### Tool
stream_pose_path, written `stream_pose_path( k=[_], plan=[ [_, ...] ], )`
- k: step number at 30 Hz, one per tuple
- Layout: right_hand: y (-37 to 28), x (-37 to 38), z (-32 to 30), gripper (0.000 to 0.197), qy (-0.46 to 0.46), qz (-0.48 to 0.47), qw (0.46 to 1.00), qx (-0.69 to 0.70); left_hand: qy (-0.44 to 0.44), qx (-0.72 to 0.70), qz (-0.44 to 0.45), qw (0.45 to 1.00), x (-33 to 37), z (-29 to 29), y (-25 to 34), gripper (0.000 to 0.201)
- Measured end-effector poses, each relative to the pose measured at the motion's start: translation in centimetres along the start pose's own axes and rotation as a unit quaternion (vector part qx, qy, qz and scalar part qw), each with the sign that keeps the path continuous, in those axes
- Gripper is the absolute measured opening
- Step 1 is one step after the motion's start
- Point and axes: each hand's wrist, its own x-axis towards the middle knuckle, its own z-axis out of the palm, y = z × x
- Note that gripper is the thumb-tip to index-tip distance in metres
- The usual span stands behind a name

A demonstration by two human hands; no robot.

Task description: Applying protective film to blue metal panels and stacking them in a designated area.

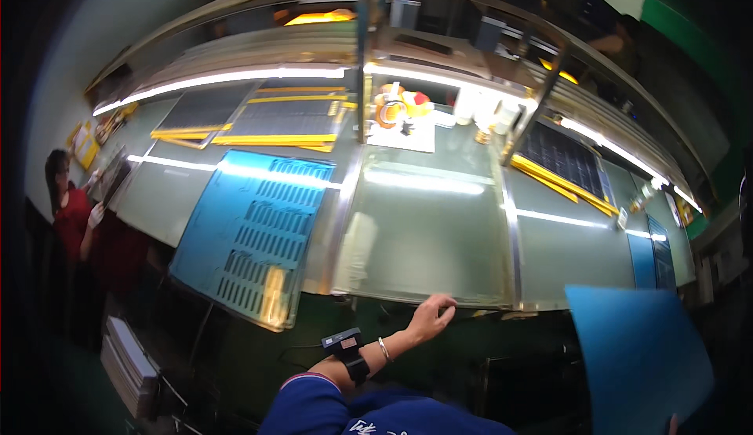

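My left hand (pixel 431 319) is over the front edge of the middle glass-topped table (pixel 427 254). Its fingers are loosely bent, with the thumb apart, and nothing shows in them. A bracelet and a strapped-on small black box (pixel 343 342) are on that arm. At the lower right a large plain blue sheet (pixel 639 356) is held up, tilted, in front of the table. Only a fingertip of my right hand (pixel 673 424) shows, at the sheet's lower edge; the rest is out of the picture. On the left lies a blue slotted panel (pixel 251 231), overhanging the front edge.
Dark panels with yellow edges (pixel 278 117) lie at the back left, and more (pixel 565 164) at the right. Metal posts (pixel 363 74) carry a shelf with bright light tubes. A person in red (pixel 72 219) stands far left. Stacked boards (pixel 129 356) stand below the table.
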Motion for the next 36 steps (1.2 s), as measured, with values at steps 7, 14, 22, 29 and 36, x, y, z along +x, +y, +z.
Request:
stream_pose_path(
  k=[7,14,22,29,36],
  plan=[
    [6.8,0.5,16.4,0.051,-0.168,-0.265,0.949,0.028,-0.092,-0.099,-0.09,0.987,-7.8,-10.7,1.6,0.023],
    [11.8,-12.9,38.6,0.043,-0.343,-0.081,0.926,0.137,-0.042,-0.175,-0.312,0.933,-16.0,-19.6,-0.7,0.031],
    [14.6,-25.0,44.7,0.017,-0.467,0.402,0.761,0.204,0.262,-0.357,-0.408,0.799,-22.4,-24.6,-4.7,0.044],
    [13.6,-27.0,45.1,0.016,-0.522,0.411,0.727,0.174,0.402,-0.411,-0.321,0.753,-21.7,-25.9,-3.2,0.04],
    [14.4,-28.4,44.7,0.015,-0.515,0.455,0.701,0.193,0.469,-0.344,-0.338,0.74,-21.4,-24.7,-4.3,0.022]
  ],
)
